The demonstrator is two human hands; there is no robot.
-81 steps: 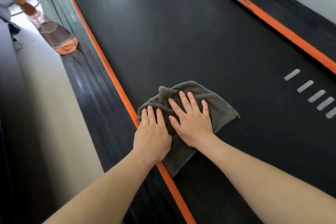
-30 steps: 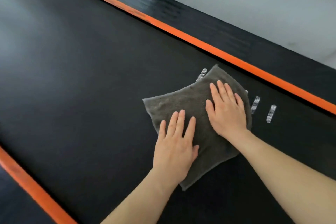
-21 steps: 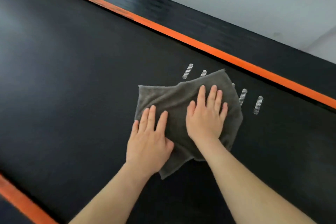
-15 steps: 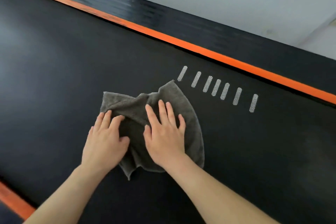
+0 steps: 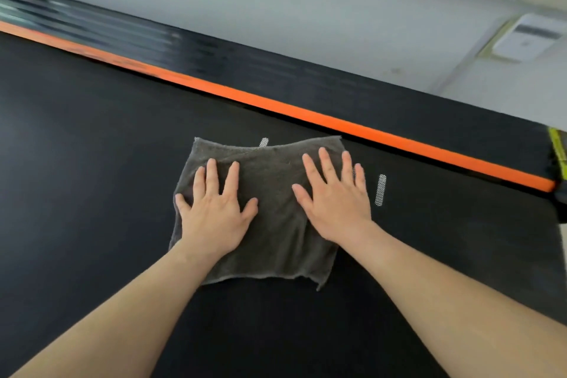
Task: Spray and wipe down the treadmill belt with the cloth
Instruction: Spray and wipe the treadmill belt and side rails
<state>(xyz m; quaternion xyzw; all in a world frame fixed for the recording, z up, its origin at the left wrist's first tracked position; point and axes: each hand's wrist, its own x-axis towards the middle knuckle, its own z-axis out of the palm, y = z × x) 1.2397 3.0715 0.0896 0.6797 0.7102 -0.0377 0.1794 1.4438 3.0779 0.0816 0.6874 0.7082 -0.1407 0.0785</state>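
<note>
Nearest the camera, 2 bare forearms reach in from the near edge across the black treadmill belt (image 5: 92, 169), and both end in hands laid flat on the grey cloth (image 5: 276, 224). The left hand (image 5: 214, 212) presses the cloth's left half, fingers straight and spread, thumb pointing toward the middle and little finger at the left edge; it has hold of nothing. The right hand (image 5: 336, 202) presses the right half in the same way, fingers straight and fanned, and its little finger seems to lie just past the cloth's right edge on the belt. Neither hand curls round the fabric; the palms simply pin it down. The cloth lies opened out and nearly square, toward the far side of the belt, covering part of a row of white dashes: 1 dash (image 5: 380, 190) shows just to its right and the tip of another (image 5: 264, 142) shows over its far edge. No spray bottle is in view, so the step in hand looks like wiping rather than spraying. The next move probably calls for even downward pressure from both palms while sliding the cloth sideways or back in overlapping passes, without letting it bunch. Just beyond the cloth runs the orange stripe (image 5: 337, 123), then the black side rail (image 5: 306, 83), then grey floor (image 5: 276, 9) and a white boxy fitting (image 5: 527, 37) at far right.
</note>
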